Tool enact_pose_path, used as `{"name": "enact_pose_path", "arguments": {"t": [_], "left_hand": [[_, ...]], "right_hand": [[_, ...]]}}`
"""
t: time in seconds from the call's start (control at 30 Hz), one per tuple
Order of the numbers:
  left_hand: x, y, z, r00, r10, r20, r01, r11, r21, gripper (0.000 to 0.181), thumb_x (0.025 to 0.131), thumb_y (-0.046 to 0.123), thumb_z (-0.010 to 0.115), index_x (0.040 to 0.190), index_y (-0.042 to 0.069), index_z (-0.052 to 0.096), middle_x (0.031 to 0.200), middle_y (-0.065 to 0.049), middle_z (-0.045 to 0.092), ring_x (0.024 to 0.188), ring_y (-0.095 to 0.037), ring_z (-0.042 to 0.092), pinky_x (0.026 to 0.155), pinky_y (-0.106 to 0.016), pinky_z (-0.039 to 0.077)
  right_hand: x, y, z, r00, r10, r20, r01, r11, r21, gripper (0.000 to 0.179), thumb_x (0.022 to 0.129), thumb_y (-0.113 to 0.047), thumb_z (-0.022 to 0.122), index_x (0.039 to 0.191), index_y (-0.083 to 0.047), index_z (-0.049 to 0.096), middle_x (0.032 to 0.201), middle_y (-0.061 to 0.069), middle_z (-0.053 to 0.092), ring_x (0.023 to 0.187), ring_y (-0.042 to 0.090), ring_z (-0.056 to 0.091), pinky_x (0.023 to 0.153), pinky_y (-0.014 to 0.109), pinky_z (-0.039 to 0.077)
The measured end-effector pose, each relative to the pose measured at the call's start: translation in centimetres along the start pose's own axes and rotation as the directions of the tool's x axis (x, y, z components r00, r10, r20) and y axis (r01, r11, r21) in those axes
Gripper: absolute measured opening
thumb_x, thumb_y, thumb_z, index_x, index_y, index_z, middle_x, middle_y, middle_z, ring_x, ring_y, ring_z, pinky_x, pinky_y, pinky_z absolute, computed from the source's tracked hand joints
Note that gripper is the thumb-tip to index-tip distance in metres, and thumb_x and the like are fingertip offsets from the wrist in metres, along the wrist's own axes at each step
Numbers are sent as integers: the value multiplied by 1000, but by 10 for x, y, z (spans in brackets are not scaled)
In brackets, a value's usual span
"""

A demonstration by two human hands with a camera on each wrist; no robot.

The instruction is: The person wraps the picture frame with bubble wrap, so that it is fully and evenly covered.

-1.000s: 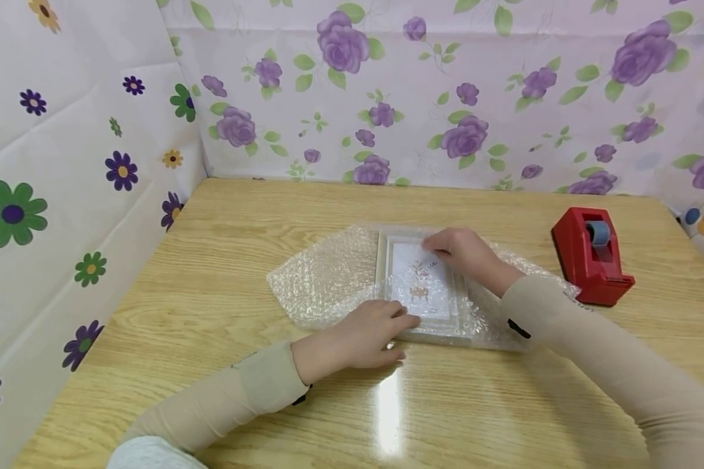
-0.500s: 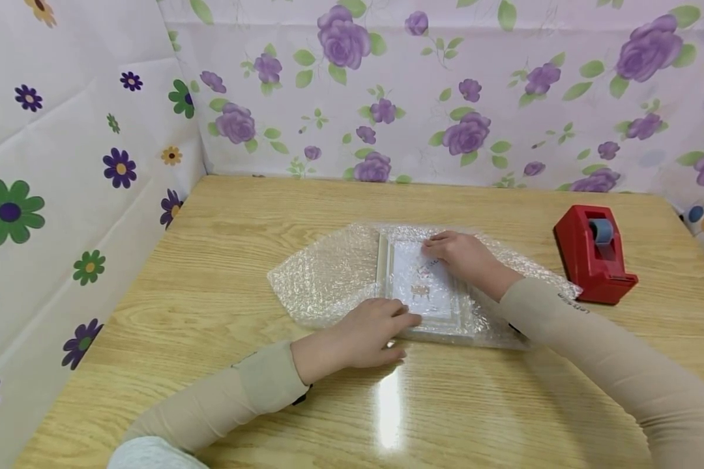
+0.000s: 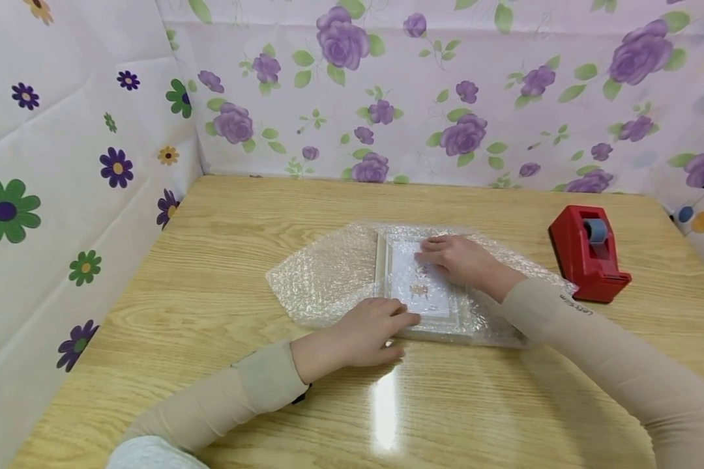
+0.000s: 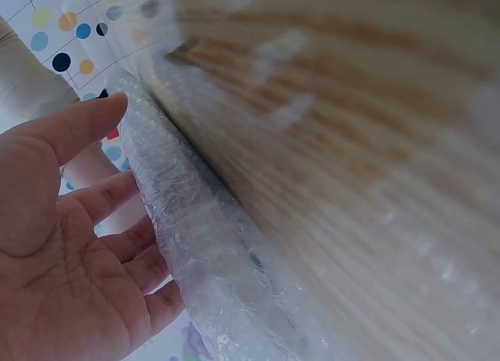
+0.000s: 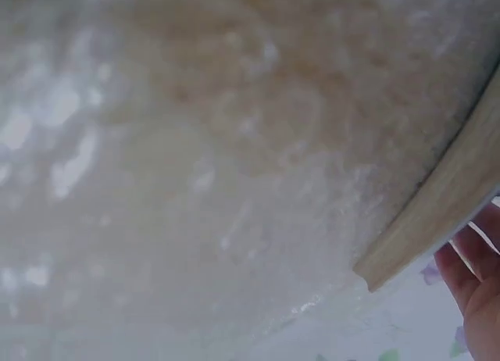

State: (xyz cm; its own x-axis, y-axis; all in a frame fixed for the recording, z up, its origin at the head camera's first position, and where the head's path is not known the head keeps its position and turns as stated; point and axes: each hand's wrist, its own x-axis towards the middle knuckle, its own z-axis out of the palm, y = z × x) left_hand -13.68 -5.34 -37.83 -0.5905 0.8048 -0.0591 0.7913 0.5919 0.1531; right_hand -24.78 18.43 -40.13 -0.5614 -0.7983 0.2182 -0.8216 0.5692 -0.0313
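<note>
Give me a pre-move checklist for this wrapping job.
1. Picture frame flat on table: ok.
2. Left hand touching the wrapped frame's near edge: ok.
3. Right hand on the frame's face: ok.
4. Bubble wrap folded in at both ends: not ok, both spread past the frame.
5. Tape dispenser holding a roll: ok.
6. Clear tape already on the wrap: cannot tell, too much glare.
</note>
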Motion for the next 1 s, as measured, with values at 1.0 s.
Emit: {"name": "enact_pose_path", "arguments": {"t": [1.0], "left_hand": [[-3,-3,-1,999,-6,37,8,998,-64,60,89,39,63,142,16,45,138,-11,50,127,-27,48,112,-40,35]], "right_hand": [[-15,-37,-14,946,168,277,-214,966,147,77,87,-45,62,142,2,38,150,21,33,137,39,32,111,54,31]]}}
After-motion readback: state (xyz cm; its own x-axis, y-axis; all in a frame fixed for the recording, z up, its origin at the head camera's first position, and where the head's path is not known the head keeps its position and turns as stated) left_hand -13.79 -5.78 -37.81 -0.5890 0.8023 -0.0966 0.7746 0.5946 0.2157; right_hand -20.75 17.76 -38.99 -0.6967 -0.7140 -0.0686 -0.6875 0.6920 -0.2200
